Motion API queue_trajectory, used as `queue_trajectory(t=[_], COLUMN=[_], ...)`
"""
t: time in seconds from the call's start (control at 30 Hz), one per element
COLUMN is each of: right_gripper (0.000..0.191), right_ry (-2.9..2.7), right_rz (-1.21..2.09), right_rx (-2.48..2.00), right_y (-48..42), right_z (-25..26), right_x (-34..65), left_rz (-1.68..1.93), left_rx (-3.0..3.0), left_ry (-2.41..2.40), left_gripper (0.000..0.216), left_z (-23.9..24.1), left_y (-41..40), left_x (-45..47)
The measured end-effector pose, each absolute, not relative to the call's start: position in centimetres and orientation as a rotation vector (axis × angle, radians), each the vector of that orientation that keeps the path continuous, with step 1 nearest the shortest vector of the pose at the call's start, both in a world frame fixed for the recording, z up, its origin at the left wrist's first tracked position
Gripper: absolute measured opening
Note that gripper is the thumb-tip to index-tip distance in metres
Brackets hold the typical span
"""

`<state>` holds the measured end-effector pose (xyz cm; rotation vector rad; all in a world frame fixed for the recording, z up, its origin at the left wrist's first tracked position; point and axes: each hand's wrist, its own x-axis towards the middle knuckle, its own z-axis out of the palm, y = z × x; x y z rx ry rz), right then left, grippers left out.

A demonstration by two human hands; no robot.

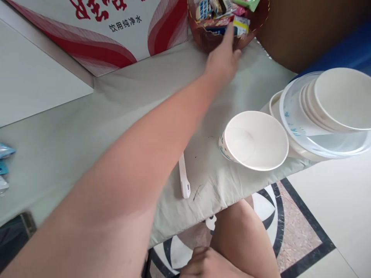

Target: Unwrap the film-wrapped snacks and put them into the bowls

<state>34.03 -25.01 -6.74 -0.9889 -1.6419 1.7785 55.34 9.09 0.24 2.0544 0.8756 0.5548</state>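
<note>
My left hand (223,60) reaches across the cloth-covered table to a brown see-through bowl (203,40) with a wavy gold rim. Its index finger is stretched over the rim against the snack packets (240,25), and the thumb is apart from it. No held thing shows in this hand. At the bottom edge, my right hand (203,264) is curled beside my bare leg, partly cut off; whether it holds anything is hidden. Under my left forearm, a white plastic stick-like tool (184,181) is partly covered. A white paper bowl (256,141) stands to its right.
Stacked paper bowls (342,100) and a clear plastic lid (290,112) occupy the right table end. A red and white carton (116,34) stands at the back, beside a white panel (34,73). Small blue packets (4,150) lie far left. The table edge (199,218) overhangs a patterned floor.
</note>
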Motion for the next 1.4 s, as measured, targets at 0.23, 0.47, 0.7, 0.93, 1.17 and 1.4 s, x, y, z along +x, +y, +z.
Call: queue_trajectory(t=[0.23, 0.47, 0.7, 0.93, 1.17, 1.4], right_gripper=[0.008, 0.017, 0.033, 0.028, 0.008, 0.013], right_ry=[-1.671, -1.638, -1.683, -1.925, -1.715, -1.015], right_rz=[1.622, 1.626, 1.434, 1.249, 0.612, 0.304], right_rx=[-1.102, -1.449, -1.732, -1.581, -1.777, -2.149], right_y=[-26.8, -25.5, -25.8, -18.5, -16.1, -22.8], right_z=[-4.3, -0.3, -0.9, 3.4, 4.7, 3.4], right_x=[34.7, 33.8, 31.1, 25.6, 26.5, 36.0], left_rz=[0.691, 1.013, 1.486, 1.576, 1.467, 1.494], left_rx=[2.086, 1.767, 1.256, 0.868, 1.070, 1.160], left_ry=[0.529, 0.906, 1.257, 1.342, 1.208, 1.238], left_gripper=[0.041, 0.053, 0.037, 0.024, 0.034, 0.036], left_z=[3.5, 4.7, 2.7, 1.2, 0.7, 1.1], left_y=[3.8, -3.2, -5.4, -3.4, -3.2, -3.5], left_x=[40.2, 18.2, 5.3, 0.1, 0.3, 3.9])
